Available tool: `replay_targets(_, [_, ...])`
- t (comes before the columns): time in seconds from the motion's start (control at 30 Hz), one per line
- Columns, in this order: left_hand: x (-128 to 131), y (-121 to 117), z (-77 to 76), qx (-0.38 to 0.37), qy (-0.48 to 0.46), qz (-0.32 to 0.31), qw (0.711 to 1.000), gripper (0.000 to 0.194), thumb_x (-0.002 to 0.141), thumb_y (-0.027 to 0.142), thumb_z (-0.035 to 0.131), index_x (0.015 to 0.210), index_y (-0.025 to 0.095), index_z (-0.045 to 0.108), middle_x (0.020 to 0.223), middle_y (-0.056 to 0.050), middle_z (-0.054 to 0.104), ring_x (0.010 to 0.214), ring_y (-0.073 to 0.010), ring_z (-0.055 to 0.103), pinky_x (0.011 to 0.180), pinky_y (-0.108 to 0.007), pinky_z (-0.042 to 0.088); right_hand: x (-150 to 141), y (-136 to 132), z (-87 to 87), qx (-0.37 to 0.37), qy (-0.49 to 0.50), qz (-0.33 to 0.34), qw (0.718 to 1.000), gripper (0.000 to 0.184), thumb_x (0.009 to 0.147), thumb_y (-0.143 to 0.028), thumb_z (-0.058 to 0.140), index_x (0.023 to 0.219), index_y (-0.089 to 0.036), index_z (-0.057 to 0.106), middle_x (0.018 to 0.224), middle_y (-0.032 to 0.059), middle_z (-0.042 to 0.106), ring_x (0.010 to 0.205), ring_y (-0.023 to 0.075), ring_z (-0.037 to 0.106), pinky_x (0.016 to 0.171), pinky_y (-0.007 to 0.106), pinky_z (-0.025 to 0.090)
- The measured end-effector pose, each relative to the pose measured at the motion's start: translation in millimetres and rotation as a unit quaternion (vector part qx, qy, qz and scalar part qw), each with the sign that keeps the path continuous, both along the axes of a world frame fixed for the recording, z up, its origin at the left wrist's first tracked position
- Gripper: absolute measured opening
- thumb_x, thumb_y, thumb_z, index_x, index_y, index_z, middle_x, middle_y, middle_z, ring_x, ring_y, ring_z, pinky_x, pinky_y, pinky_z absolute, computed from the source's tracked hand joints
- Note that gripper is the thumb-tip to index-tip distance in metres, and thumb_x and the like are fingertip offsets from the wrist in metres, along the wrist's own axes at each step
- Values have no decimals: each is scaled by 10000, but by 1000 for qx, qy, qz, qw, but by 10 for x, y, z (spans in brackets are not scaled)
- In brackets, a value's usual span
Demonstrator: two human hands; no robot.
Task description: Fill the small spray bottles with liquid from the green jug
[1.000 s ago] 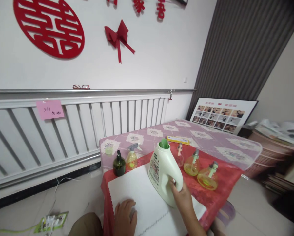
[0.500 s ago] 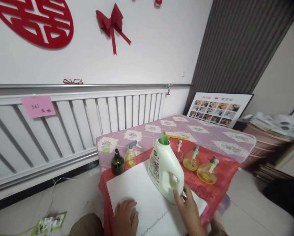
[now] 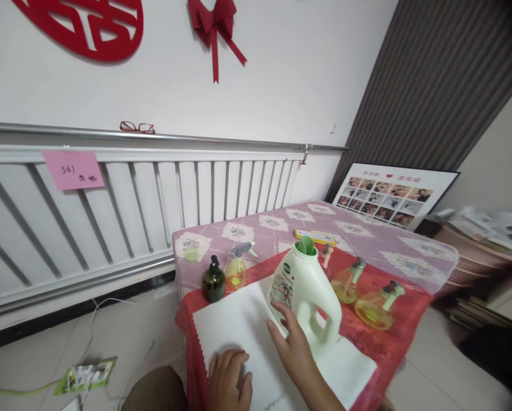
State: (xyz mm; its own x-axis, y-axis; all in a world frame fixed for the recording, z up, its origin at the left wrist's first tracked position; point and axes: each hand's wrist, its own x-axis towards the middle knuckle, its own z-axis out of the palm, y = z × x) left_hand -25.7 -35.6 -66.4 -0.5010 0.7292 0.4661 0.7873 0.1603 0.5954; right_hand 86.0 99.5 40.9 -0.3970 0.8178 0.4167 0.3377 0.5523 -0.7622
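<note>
A white detergent jug (image 3: 313, 294) with an open green spout stands upright on a white sheet (image 3: 238, 325) laid over a red cloth (image 3: 403, 302). My right hand (image 3: 293, 349) reaches up from below, fingers stretched out, fingertips touching the jug's labelled left side; it holds nothing. Flat on the near edge of the white sheet lies my left hand (image 3: 230, 381), fingers loosely apart and empty. Its lower part is cut off by the picture's edge.
Behind the sheet stand a dark green pump bottle (image 3: 213, 279) and a yellow spray bottle (image 3: 237, 268). Two round yellow bottles (image 3: 375, 307) sit right of the jug. The purple-clothed table (image 3: 410, 248) abuts a white radiator (image 3: 131, 205). Baskets (image 3: 470, 257) stand far right.
My right hand has let go of the jug's handle on the right and moved round to its left labelled side, fingers open. The jug stays upright. My left hand has not moved.
</note>
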Motion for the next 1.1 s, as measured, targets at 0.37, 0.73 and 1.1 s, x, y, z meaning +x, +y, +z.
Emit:
replay_targets(0.37, [2,32,-27,52,-84,0,995,304,791,201,520,1024,287,695,1032,-44,751,1028,-250,676,1056,-507,426,-1487,943,166,-16,-28,3,999,372,917,-334,646,1249,-177,587,1284,91,628,1132,255,625,956,490,523])
replay_targets(0.73, [-103,17,-128,-1,-104,-60,993,377,779,198,549,1113,295,694,1105,-51,742,1076,-254,666,1059,-524,455,-1534,960,449,2,-4,16,1000,322,939,-362,617,1204,-179,608,1209,72,654,1020,217,658,874,440,558])
replay_targets(1.1, [42,-78,191,7,-174,43,984,776,726,228,624,1446,144,346,1493,-166,460,1391,-292,427,1130,-467,406,-519,28,608,-37,0,118,992,280,857,-409,576,1036,-208,653,1045,76,747,978,260,680,920,402,511])
